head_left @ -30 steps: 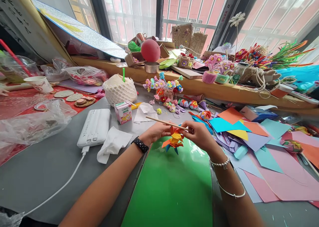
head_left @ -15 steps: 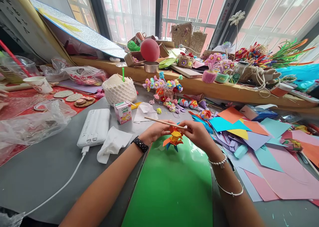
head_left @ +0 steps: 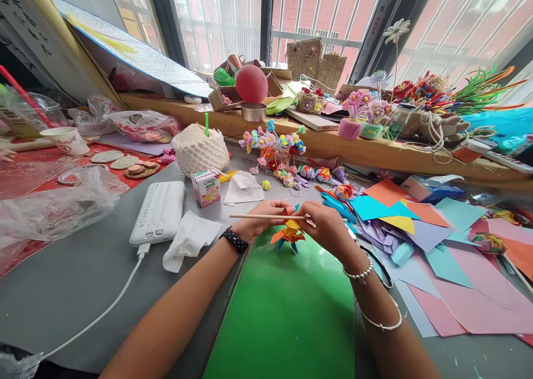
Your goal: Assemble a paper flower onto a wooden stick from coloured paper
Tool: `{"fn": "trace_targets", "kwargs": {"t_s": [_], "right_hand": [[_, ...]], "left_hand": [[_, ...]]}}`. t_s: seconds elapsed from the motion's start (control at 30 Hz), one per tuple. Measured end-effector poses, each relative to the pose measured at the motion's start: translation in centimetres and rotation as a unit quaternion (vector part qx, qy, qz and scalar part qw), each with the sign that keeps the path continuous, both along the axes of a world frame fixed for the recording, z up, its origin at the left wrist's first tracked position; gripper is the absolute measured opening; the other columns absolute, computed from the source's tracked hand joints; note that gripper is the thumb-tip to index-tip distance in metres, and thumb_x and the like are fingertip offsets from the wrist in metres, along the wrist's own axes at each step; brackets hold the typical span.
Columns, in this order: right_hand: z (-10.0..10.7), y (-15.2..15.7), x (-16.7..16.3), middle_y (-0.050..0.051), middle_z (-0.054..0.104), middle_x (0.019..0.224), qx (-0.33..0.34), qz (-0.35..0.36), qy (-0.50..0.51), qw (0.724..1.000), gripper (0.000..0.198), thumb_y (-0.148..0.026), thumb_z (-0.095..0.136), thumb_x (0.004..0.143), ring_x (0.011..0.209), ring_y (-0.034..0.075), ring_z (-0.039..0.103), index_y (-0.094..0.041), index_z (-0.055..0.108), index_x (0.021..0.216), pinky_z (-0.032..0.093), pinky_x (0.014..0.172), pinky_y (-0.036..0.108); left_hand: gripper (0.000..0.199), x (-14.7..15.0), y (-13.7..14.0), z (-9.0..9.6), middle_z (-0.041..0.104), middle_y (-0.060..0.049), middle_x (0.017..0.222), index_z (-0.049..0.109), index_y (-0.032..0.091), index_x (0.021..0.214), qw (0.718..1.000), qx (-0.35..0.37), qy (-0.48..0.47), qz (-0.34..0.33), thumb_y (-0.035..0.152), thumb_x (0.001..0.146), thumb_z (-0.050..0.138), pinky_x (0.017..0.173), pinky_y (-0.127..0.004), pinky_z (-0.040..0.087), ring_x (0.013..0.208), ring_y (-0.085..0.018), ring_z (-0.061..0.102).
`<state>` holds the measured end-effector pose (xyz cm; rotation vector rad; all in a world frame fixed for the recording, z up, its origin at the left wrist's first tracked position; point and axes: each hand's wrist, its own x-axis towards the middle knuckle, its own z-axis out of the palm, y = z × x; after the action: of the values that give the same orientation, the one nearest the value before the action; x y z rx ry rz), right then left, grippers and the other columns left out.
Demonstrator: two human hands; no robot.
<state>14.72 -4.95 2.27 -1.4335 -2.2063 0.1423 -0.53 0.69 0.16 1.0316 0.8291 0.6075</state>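
Note:
A thin wooden stick [head_left: 256,216] lies nearly level across the front of a folded paper flower [head_left: 289,235] in orange, yellow and blue. My right hand [head_left: 322,223] pinches the stick near its right end, close to the flower's upper petals. On the flower's other side, my left hand [head_left: 266,215] has its fingers closed on the petals' edge, partly behind the stick. Both hands are above the far end of a glossy green board [head_left: 287,307]. Part of the flower is hidden by the fingers.
Left of the board are a white power bank [head_left: 158,212] with a cable, a crumpled tissue [head_left: 191,240] and a small drink carton [head_left: 206,188]. Coloured paper sheets [head_left: 470,279] spread on the right. Behind stand a netted coconut [head_left: 200,151] and yarn flowers [head_left: 272,143].
The stick has swung from a slant to nearly level, its left end moving left and down. My right hand has turned slightly, its wrist shifting left. The flower stays between both hands.

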Motion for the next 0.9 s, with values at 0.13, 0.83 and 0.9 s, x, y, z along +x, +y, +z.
{"fn": "trace_targets", "kwargs": {"t_s": [0.13,0.83,0.9], "right_hand": [[0.0,0.0,0.4,-0.001,0.056,0.065,-0.006,0.032,0.028,0.999,0.005,-0.012,0.054,0.071,0.054,0.009,0.044,-0.017,0.055,0.071,0.030,0.051,0.019],[0.8,-0.4,1.0,0.003,0.064,0.073,0.040,0.064,0.104,0.992,0.011,-0.021,0.053,0.077,0.060,0.011,0.054,-0.018,0.064,0.076,0.037,0.053,0.021],[0.9,-0.4,1.1,0.003,0.064,0.074,0.050,0.074,0.095,0.991,0.011,-0.020,0.054,0.077,0.062,0.011,0.056,-0.019,0.065,0.076,0.039,0.055,0.021]], "left_hand": [[0.012,0.0,0.1,0.0,0.055,0.001,0.061,0.056,0.011,0.063,1.000,0.000,0.002,-0.018,0.016,0.057,0.065,0.052,-0.016,0.037,0.055,-0.005,0.051],[0.021,0.2,0.0,0.1,0.056,0.002,0.062,0.055,0.011,0.069,0.998,-0.008,-0.052,-0.024,0.023,0.060,0.069,0.050,-0.017,0.037,0.052,-0.005,0.051],[0.022,0.1,0.1,-0.2,0.055,0.003,0.061,0.054,0.012,0.071,0.996,-0.022,-0.079,-0.031,0.024,0.060,0.069,0.051,-0.017,0.038,0.052,-0.006,0.052]]}}
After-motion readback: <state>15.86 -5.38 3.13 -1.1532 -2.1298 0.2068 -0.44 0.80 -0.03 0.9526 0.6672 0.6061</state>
